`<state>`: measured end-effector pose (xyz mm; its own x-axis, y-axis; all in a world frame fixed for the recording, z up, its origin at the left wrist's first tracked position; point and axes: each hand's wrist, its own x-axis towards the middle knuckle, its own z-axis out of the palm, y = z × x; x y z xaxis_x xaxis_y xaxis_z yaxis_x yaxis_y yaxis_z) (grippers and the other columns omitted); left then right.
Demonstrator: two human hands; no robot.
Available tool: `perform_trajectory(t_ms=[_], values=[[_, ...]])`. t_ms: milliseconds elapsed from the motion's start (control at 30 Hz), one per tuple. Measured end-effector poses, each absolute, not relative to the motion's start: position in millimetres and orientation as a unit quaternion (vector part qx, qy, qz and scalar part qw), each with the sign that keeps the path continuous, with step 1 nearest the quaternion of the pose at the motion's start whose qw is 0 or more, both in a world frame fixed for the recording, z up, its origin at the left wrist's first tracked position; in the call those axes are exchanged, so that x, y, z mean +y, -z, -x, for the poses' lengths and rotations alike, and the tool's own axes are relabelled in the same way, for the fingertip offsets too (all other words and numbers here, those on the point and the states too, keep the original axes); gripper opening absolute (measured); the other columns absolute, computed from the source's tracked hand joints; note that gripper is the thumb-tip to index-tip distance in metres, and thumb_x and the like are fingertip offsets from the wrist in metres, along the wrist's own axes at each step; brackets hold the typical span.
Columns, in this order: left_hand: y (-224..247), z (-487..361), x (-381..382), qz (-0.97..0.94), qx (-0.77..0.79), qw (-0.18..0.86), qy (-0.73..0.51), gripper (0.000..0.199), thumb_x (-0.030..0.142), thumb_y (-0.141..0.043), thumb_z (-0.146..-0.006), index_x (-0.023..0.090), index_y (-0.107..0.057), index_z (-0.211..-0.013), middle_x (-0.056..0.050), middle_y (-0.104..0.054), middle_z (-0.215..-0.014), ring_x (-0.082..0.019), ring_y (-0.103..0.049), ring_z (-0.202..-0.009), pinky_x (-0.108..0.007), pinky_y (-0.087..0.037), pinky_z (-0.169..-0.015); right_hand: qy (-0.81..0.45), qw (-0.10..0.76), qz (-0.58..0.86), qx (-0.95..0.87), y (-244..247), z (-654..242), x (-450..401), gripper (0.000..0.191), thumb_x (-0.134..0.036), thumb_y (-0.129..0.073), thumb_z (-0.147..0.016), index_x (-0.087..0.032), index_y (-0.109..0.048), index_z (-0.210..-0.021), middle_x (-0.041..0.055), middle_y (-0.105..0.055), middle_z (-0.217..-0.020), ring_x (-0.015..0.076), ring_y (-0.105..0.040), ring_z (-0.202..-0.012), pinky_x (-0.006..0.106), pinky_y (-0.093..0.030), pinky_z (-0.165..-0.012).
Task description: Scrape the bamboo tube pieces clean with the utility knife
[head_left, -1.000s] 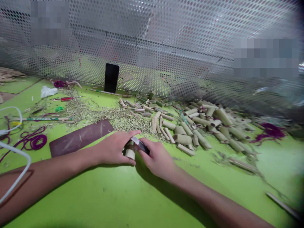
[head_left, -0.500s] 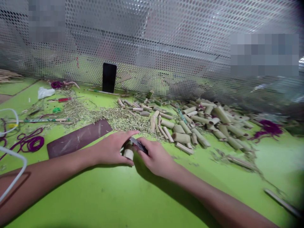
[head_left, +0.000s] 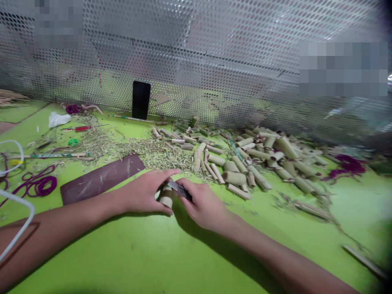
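My left hand [head_left: 145, 191] grips a short bamboo piece [head_left: 166, 199] between thumb and fingers, just above the green table [head_left: 153, 253]. Pale wood shows at the bamboo's near end, with a darker band higher up. In my right hand [head_left: 203, 204] is a utility knife [head_left: 181, 189], its dark handle closed in the fingers. The knife's blade lies against or very near the upper part of the bamboo; exact contact is too small to tell. Left of the bamboo, a brown sheet [head_left: 102, 177] lies partly behind my left forearm.
Cut bamboo pieces [head_left: 234, 177] are heaped at the right, beside shavings [head_left: 143, 151]. A phone [head_left: 141, 100] leans on the perforated metal screen [head_left: 214, 61]. Purple cord [head_left: 45, 185], a red-handled screwdriver [head_left: 83, 128] and a white cable [head_left: 29, 208] are at the left.
The knife has shifted slightly right and down, and more of its blade and of the bamboo's upper part shows. My left hand has barely moved, still holding the bamboo.
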<state>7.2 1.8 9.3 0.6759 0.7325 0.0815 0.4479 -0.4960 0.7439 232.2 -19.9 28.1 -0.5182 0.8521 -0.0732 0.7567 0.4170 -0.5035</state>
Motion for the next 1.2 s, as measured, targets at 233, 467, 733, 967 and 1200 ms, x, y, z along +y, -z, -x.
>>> perform_trajectory(t_ms=[233,467,733,967,1200], values=[[-6.3,-3.6,10.2,-0.813,0.41,0.363,-0.198,0.104,0.041,-0.095,-0.073,0.023,-0.042,-0.161,-0.015,-0.068,-0.139,-0.037,-0.066,-0.124,-0.053,-0.052,-0.107,-0.273,0.111,0.456,-0.84,-31.6,-233.7,-25.6,0.019,-0.018,-0.047,-0.098,-0.018,-0.064,-0.106,0.0051,-0.071,-0.077,0.0165,-0.055,-0.057,0.027,-0.036,-0.055],[-4.8,0.6,12.2,-0.824,0.39,0.352,-0.212,0.102,0.048,-0.093,-0.075,0.024,-0.042,-0.16,-0.015,-0.066,-0.144,-0.036,-0.065,-0.127,-0.052,-0.051,-0.111,-0.253,0.148,0.493,-0.819,-30.8,-241.0,-20.8,0.021,-0.017,-0.049,-0.095,-0.019,-0.065,-0.109,0.0066,-0.074,-0.085,0.0192,-0.061,-0.065,0.029,-0.041,-0.06],[-4.2,1.8,10.9,-0.845,0.365,0.342,-0.189,0.101,0.05,-0.092,-0.077,0.029,-0.04,-0.161,-0.015,-0.065,-0.147,-0.039,-0.062,-0.131,-0.057,-0.048,-0.111,-0.215,0.17,0.529,-0.803,-27.1,-250.8,-2.4,0.021,-0.024,-0.053,-0.099,-0.02,-0.068,-0.113,0.0062,-0.075,-0.085,0.0206,-0.062,-0.066,0.03,-0.041,-0.06],[-3.2,-0.4,9.4,-0.852,0.339,0.346,-0.199,0.1,0.043,-0.093,-0.077,0.026,-0.041,-0.16,-0.016,-0.063,-0.15,-0.037,-0.061,-0.134,-0.053,-0.048,-0.114,-0.227,0.142,0.482,-0.834,-22.9,-246.9,-9.0,0.029,-0.016,-0.053,-0.094,-0.021,-0.072,-0.116,0.0061,-0.08,-0.09,0.0203,-0.068,-0.068,0.03,-0.045,-0.064],[-1.0,-3.0,9.2,-0.862,0.312,0.338,-0.215,0.094,0.052,-0.089,-0.081,0.025,-0.043,-0.158,-0.015,-0.068,-0.141,-0.036,-0.066,-0.126,-0.052,-0.05,-0.11,-0.267,0.129,0.462,-0.836,-26.3,-233.8,-20.1,0.027,-0.014,-0.056,-0.091,-0.021,-0.072,-0.112,0.0046,-0.08,-0.087,0.0193,-0.067,-0.064,0.03,-0.045,-0.062]])
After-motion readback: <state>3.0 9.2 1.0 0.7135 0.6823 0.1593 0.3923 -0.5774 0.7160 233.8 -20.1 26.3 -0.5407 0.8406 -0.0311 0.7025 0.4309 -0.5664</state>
